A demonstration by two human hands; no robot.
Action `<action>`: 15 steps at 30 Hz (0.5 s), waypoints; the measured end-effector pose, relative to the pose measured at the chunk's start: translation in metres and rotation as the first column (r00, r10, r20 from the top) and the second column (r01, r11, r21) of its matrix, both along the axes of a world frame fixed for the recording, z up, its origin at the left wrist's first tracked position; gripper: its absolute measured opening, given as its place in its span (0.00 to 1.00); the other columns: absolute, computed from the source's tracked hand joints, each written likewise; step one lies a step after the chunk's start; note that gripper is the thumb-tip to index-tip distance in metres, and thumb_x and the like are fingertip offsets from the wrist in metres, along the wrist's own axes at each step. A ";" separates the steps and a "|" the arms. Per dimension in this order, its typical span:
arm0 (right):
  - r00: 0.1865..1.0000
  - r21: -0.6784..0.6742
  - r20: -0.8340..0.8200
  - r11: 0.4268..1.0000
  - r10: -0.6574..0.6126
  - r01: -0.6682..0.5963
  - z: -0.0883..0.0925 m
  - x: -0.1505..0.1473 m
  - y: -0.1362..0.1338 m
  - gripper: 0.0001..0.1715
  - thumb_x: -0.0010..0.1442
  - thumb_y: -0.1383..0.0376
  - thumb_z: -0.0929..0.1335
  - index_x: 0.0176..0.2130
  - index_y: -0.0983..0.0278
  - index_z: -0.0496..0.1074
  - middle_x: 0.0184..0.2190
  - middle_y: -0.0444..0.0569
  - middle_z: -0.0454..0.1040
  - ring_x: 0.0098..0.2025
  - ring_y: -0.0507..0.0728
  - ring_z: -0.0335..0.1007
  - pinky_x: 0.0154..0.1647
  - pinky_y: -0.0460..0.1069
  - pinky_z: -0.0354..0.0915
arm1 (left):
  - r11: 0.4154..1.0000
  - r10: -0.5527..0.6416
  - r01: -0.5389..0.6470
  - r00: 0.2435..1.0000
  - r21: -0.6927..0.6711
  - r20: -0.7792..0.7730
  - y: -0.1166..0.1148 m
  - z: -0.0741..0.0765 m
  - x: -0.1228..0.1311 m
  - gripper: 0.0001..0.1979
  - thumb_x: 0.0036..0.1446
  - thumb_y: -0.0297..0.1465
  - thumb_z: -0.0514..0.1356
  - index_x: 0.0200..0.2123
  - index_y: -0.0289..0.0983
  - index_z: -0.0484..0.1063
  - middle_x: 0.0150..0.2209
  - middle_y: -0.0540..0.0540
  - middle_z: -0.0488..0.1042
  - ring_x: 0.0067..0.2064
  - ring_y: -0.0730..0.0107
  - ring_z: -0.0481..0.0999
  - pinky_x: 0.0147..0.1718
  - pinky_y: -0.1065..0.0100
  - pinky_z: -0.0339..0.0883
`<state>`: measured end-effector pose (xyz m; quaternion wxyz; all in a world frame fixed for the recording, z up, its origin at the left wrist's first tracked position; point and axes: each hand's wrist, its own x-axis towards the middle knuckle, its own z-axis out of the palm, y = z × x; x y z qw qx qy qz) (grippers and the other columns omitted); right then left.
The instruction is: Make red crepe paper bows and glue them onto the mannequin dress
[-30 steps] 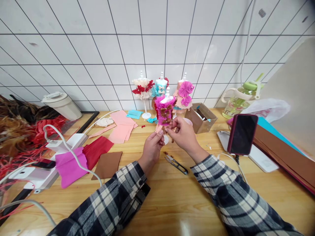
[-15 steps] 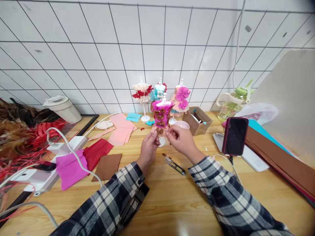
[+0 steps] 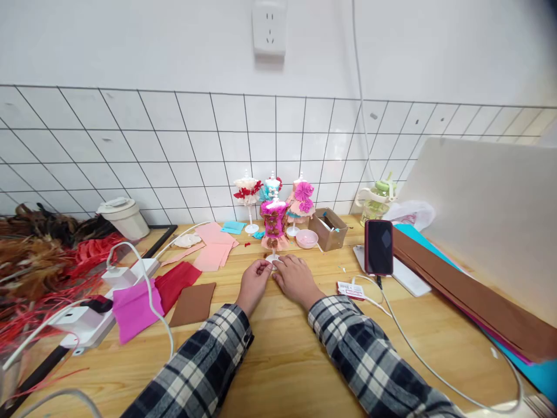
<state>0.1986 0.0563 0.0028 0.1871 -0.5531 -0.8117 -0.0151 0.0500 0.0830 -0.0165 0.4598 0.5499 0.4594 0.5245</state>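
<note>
A miniature dress form stands upright on its white round base, in a magenta bodice with brown bows and a peach skirt. My left hand is at the front left edge of that base, thumb and fingertips pressed together; whatever lies between them is too small to make out. Palm down on the table, my right hand has its fingers stretched toward the base's front right edge, thumb apart. Behind stand three more dress forms: one cream with red flowers, one turquoise, one peach with pink rosettes.
A pink bowl and an open cardboard box stand right of the forms. Further right are a propped phone and its cable. Crepe paper pieces, a power strip and feathers lie left.
Both hands have left the skirt and come down to the base. The dress form now stands further back near the others. The thread snips are no longer visible. The view has tilted up.
</note>
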 end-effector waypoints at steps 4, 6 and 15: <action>1.000 -0.047 0.029 0.999 -0.002 0.003 -0.006 -0.004 0.005 0.22 0.65 0.54 0.58 0.52 0.60 0.67 0.53 0.53 0.69 0.57 0.60 0.55 0.55 0.57 0.51 | 0.993 0.044 -0.017 0.970 0.113 -0.241 -0.008 0.000 -0.018 0.11 0.49 0.39 0.61 0.32 0.37 0.75 0.30 0.46 0.76 0.33 0.65 0.72 0.36 0.65 0.65; 0.999 -0.043 0.035 0.999 0.014 -0.012 -0.006 -0.006 0.003 0.21 0.65 0.54 0.59 0.51 0.60 0.69 0.51 0.52 0.70 0.56 0.60 0.57 0.54 0.57 0.51 | 0.984 0.123 -0.061 0.915 0.168 -0.385 -0.009 0.000 -0.028 0.14 0.52 0.39 0.58 0.37 0.37 0.76 0.35 0.44 0.77 0.37 0.61 0.74 0.40 0.62 0.66; 0.986 -0.032 0.046 0.987 0.160 -0.158 -0.002 -0.028 -0.034 0.22 0.62 0.52 0.61 0.49 0.59 0.70 0.45 0.52 0.72 0.51 0.61 0.60 0.50 0.57 0.53 | 0.986 0.169 -0.143 0.838 0.090 -0.519 -0.013 -0.001 -0.040 0.18 0.46 0.43 0.62 0.36 0.36 0.77 0.40 0.40 0.79 0.44 0.52 0.76 0.47 0.57 0.64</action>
